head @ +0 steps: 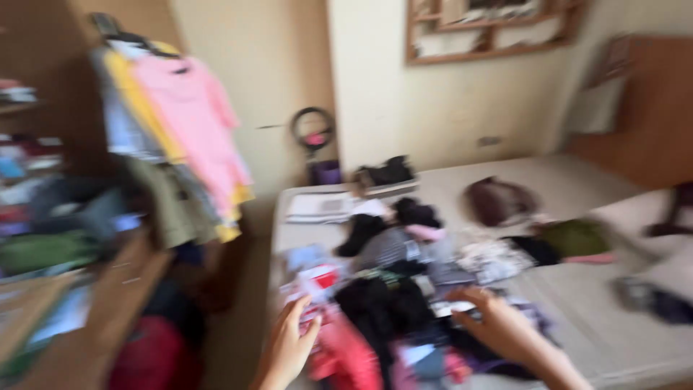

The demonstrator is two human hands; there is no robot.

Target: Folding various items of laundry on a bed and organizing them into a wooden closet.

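A: What do you see in the head view?

B: The picture is blurred. I see my left hand (pixel 287 345) low in the frame, at the near edge of the bed (pixel 577 310). Its fingers (pixel 307 328) are a little apart and touch a pink-red cloth (pixel 345 355) in the pile of clothes (pixel 404 289).

A: And the right one?

B: My right hand (pixel 498 325) lies over the same pile, more to the right. Its fingers (pixel 469 297) are spread and rest on dark and white pieces. If they pinch something, I cannot tell.

A: Where is the pile?

B: On the bed, from the middle down to my hands. A black garment (pixel 386 307) lies between both hands.

A: Other things?

B: At the left, a pink shirt (pixel 198 126) and a yellow one (pixel 133 101) hang on a wardrobe (pixel 43 238). A brown bag (pixel 498 201) and a green cloth (pixel 576 238) lie farther on the bed.
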